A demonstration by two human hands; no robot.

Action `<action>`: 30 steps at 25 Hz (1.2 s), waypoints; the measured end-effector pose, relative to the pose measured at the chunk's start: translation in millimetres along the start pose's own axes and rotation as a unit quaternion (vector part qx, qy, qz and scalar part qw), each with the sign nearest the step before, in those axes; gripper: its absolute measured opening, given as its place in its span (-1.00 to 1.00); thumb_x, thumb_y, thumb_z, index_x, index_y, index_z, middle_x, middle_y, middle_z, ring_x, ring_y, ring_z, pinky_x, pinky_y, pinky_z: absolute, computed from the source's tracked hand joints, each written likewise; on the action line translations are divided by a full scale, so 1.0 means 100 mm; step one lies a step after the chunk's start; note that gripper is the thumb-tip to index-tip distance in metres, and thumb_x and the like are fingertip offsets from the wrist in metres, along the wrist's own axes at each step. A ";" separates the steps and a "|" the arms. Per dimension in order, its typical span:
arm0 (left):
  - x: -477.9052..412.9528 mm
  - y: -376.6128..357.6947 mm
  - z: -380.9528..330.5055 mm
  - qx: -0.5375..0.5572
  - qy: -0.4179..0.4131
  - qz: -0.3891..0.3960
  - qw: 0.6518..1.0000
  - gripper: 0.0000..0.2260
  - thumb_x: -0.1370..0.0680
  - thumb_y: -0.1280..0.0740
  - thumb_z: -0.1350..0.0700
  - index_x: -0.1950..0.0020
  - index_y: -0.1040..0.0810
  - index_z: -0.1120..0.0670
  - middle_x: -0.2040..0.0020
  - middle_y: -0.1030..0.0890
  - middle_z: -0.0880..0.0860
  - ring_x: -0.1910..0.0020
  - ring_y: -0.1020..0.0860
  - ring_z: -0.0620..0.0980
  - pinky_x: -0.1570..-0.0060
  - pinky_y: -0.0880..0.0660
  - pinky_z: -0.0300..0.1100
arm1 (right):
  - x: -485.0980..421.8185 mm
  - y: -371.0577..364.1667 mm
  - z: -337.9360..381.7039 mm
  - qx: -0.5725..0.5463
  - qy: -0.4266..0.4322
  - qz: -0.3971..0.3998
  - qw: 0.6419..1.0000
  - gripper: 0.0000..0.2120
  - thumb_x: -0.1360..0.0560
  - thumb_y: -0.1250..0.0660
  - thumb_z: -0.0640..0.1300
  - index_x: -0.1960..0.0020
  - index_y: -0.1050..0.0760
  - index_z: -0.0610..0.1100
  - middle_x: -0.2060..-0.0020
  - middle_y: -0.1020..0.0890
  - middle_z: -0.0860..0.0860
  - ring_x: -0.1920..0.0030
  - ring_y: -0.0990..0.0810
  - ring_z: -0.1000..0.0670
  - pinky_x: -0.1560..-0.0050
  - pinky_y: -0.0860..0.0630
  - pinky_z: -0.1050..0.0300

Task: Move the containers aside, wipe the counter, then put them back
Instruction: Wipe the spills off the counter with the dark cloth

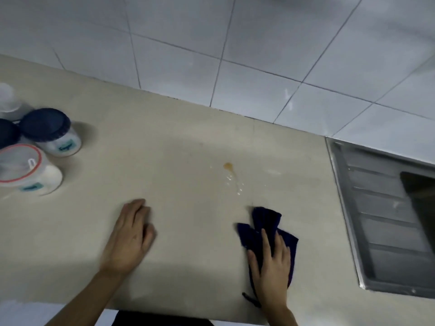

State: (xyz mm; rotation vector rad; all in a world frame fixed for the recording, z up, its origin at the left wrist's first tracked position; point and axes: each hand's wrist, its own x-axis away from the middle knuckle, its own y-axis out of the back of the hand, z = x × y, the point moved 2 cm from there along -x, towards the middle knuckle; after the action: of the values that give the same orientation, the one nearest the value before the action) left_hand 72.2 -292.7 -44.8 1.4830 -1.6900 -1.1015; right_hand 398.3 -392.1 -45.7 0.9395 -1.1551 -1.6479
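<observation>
On the beige counter [183, 142], a brown stain with wet drops [231, 174] lies in the middle. My right hand [270, 267] presses flat on a dark blue cloth [263, 225], just below and right of the stain. My left hand [128, 236] rests flat on the counter, holding nothing, fingers together. Several containers stand grouped at the far left: a blue-lidded jar labelled Sugar [53, 131], a clear-lidded jar with a red rim [26, 169], another dark lid [7, 134] and a white one [8, 100], both cut off by the frame.
A steel sink drainboard [376, 208] is set into the counter at the right. A white tiled wall [259, 43] runs along the back. The counter's front edge [164, 312] lies just below my wrists.
</observation>
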 end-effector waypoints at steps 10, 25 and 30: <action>0.00 -0.03 -0.03 -0.026 0.004 -0.013 1.000 -0.58 -0.52 -0.15 0.01 -0.25 -0.50 0.24 -0.34 -0.45 0.20 -0.37 -0.38 0.17 -0.45 -0.15 -0.08 | -1.52 -0.16 0.18 -0.009 0.296 0.097 0.950 -0.47 -0.56 -0.16 0.21 -0.46 -0.26 0.03 -0.46 -0.31 -0.05 -0.43 -0.29 -0.07 -0.41 -0.25 -0.03; 0.00 -0.09 -0.01 -0.036 -0.002 -0.059 0.998 -0.62 -0.50 -0.21 0.03 -0.22 -0.55 0.22 -0.35 -0.48 0.18 -0.39 -0.39 0.14 -0.43 -0.21 -0.04 | -1.64 -0.29 0.59 -0.023 0.480 0.146 0.864 -0.46 -0.54 -0.22 0.22 -0.45 -0.29 0.05 -0.45 -0.34 -0.03 -0.43 -0.32 -0.05 -0.36 -0.31 -0.03; -0.01 -0.12 0.02 -0.034 -0.002 -0.053 0.998 -0.63 -0.50 -0.23 0.04 -0.22 -0.54 0.21 -0.37 -0.47 0.17 -0.39 -0.39 0.13 -0.39 -0.26 0.01 | -2.39 -0.62 1.13 -0.062 0.064 0.030 0.996 -0.46 -0.53 -0.15 0.20 -0.44 -0.27 -0.01 -0.42 -0.36 -0.13 -0.40 -0.31 -0.19 -0.39 -0.26 -0.17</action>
State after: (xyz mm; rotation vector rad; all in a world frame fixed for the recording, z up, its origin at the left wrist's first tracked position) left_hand 75.5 -291.8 -56.2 1.5442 -1.5765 -1.2066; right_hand 355.4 -123.7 -52.2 0.9089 -0.9729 -1.5688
